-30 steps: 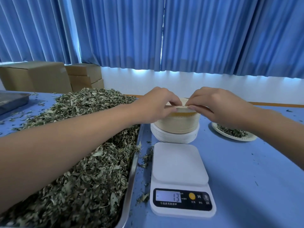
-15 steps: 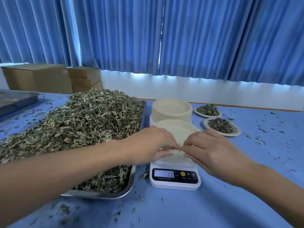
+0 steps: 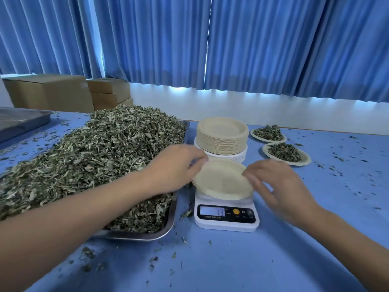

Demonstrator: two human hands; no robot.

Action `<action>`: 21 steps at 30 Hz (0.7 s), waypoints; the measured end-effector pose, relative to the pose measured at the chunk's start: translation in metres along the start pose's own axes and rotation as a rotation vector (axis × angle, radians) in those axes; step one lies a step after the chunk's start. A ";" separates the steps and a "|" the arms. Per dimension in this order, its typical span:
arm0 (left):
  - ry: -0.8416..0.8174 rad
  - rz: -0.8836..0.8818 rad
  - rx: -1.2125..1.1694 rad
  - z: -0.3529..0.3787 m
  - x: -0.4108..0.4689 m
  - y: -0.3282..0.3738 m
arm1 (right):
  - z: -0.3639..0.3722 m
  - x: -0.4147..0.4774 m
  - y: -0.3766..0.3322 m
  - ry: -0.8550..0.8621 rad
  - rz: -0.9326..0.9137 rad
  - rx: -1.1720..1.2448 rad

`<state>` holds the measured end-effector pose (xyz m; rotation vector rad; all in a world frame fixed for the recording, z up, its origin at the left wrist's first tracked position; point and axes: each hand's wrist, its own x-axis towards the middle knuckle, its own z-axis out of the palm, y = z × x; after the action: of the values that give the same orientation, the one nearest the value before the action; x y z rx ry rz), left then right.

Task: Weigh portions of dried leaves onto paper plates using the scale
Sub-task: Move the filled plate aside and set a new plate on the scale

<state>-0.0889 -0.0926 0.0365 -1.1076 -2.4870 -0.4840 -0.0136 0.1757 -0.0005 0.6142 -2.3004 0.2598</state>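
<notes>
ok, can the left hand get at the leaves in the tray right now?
Likely yes: left hand pinches the plate right beside the heaped leaves, forearm over the tray; nothing between, once it lets go.

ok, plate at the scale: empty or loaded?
Empty. The paper plate over the scale shows a bare inside, with no leaves on it.
</notes>
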 end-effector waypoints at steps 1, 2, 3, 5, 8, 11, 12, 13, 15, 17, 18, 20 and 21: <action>0.004 -0.069 0.084 -0.003 0.003 -0.008 | 0.002 0.000 0.007 0.058 0.111 0.042; -0.045 -0.150 0.162 -0.007 0.006 -0.016 | 0.005 0.000 0.014 0.101 0.229 0.087; -0.146 -0.244 0.208 -0.009 0.008 -0.023 | 0.007 0.001 0.023 0.124 0.354 0.135; -0.429 -0.378 0.233 -0.012 0.011 -0.031 | 0.012 0.003 0.041 0.120 0.584 0.219; -0.776 -0.376 0.265 -0.011 0.011 -0.037 | 0.023 -0.005 0.061 0.077 0.759 0.248; -0.767 -0.373 0.236 -0.008 0.010 -0.040 | 0.033 -0.016 0.070 -0.010 0.803 0.178; -0.742 -0.380 0.219 -0.006 0.010 -0.040 | 0.035 -0.018 0.072 -0.035 0.802 0.167; -0.727 -0.392 0.208 -0.006 0.011 -0.040 | 0.036 -0.019 0.072 -0.047 0.799 0.171; -0.691 -0.406 0.215 -0.005 0.011 -0.039 | 0.036 -0.020 0.072 -0.060 0.780 0.172; -0.655 -0.405 0.217 -0.004 0.011 -0.039 | 0.035 -0.020 0.070 -0.078 0.759 0.164; -0.640 -0.415 0.209 -0.003 0.011 -0.040 | 0.035 -0.021 0.070 -0.083 0.752 0.164; -0.602 -0.433 0.208 -0.003 0.011 -0.041 | 0.034 -0.021 0.069 -0.091 0.750 0.169; -0.578 -0.436 0.213 -0.004 0.012 -0.041 | 0.034 -0.021 0.069 -0.092 0.753 0.175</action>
<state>-0.1271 -0.1124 0.0390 -0.6802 -3.2126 0.0096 -0.0556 0.2310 -0.0401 -0.1961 -2.5255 0.8009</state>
